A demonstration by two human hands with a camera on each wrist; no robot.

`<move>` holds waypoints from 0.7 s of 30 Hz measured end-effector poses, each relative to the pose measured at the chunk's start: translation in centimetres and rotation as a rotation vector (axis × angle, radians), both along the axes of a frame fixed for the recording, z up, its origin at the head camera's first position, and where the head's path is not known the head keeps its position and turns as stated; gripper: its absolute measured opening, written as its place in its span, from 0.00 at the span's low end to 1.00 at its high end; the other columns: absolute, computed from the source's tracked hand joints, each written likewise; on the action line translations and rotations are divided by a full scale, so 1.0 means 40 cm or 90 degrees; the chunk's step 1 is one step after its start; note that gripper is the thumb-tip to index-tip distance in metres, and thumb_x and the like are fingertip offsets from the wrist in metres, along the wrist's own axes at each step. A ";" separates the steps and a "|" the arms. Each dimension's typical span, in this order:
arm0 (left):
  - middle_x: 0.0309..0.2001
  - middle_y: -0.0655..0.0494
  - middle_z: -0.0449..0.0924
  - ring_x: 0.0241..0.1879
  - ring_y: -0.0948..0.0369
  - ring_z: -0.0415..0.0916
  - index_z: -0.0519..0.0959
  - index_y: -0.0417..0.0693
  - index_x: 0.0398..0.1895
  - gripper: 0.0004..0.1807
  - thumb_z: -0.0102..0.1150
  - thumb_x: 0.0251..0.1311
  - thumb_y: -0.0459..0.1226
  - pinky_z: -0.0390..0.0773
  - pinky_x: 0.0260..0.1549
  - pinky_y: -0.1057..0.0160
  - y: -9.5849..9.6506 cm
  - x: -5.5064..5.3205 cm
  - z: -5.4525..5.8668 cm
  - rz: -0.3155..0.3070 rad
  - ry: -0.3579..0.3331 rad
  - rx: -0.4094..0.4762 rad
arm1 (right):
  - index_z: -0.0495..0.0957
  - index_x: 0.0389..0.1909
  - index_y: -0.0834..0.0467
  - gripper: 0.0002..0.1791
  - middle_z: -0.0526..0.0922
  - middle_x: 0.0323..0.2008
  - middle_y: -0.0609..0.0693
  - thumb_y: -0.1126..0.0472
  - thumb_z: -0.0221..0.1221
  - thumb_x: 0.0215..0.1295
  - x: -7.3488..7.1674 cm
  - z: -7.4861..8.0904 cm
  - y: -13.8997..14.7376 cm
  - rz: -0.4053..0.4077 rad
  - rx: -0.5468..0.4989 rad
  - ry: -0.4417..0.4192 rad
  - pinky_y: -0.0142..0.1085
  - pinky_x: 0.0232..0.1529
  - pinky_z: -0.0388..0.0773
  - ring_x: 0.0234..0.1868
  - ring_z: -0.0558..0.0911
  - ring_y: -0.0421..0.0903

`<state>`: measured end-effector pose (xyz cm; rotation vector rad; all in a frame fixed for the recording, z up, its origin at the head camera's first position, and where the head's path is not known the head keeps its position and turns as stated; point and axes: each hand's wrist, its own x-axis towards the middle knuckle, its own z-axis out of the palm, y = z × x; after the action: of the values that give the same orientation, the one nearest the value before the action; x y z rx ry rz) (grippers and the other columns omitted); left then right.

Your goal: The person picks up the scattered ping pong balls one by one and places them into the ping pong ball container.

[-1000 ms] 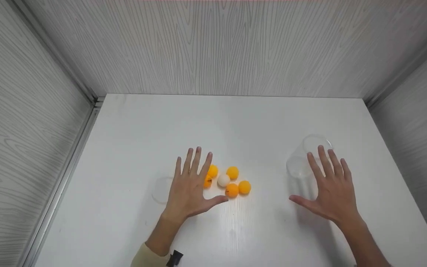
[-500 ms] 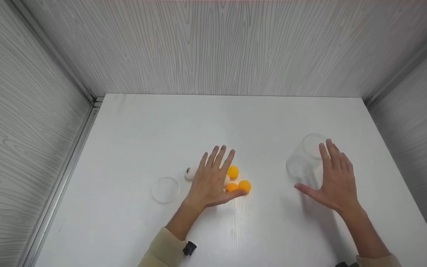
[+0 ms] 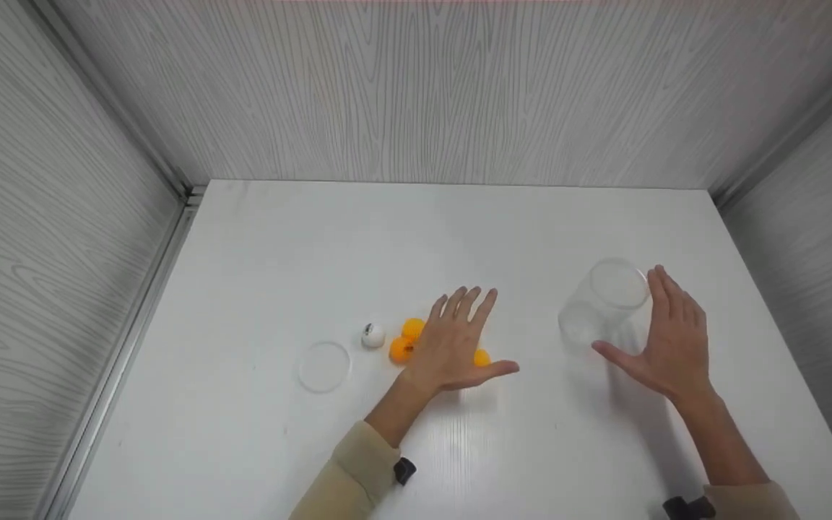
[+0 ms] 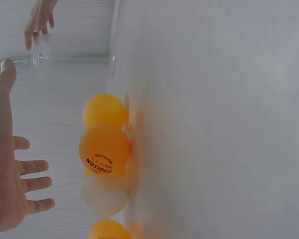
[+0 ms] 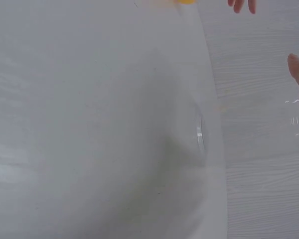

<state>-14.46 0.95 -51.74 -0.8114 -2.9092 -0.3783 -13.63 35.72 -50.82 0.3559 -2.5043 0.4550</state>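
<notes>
White table, balls below spread left hand, clear container beside straight-fingered right hand

Soft, cool light is spread across the white tabletop, with pale glare streaked at its near middle. A blurred shadow is cast by the right hand; both wrist views are softened by haze.

Work booth, encl.: wht tbl betw. grey woodgrain walls.
</notes>
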 end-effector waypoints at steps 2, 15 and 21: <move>0.82 0.50 0.63 0.81 0.50 0.61 0.50 0.56 0.86 0.59 0.43 0.60 0.80 0.63 0.80 0.45 0.018 -0.003 -0.003 -0.007 -0.003 0.006 | 0.56 0.82 0.62 0.71 0.66 0.78 0.66 0.13 0.54 0.51 -0.005 -0.004 0.006 -0.004 -0.003 0.002 0.72 0.68 0.63 0.73 0.69 0.69; 0.80 0.54 0.65 0.79 0.54 0.63 0.52 0.57 0.86 0.56 0.40 0.63 0.79 0.67 0.78 0.49 0.117 -0.036 -0.024 -0.018 -0.007 0.044 | 0.56 0.81 0.64 0.69 0.71 0.72 0.71 0.27 0.69 0.43 -0.029 -0.046 0.037 -0.042 -0.023 -0.027 0.72 0.67 0.64 0.69 0.72 0.71; 0.78 0.54 0.68 0.77 0.55 0.66 0.56 0.56 0.85 0.54 0.44 0.64 0.76 0.71 0.76 0.51 0.154 -0.056 -0.035 -0.020 0.000 0.069 | 0.58 0.79 0.65 0.68 0.72 0.71 0.71 0.32 0.73 0.41 -0.046 -0.073 0.041 -0.065 -0.033 -0.053 0.72 0.67 0.65 0.69 0.72 0.70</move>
<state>-16.70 7.10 -53.13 -0.8415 -2.8500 -0.5346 -15.45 37.36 -53.76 0.1908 -2.5718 0.5025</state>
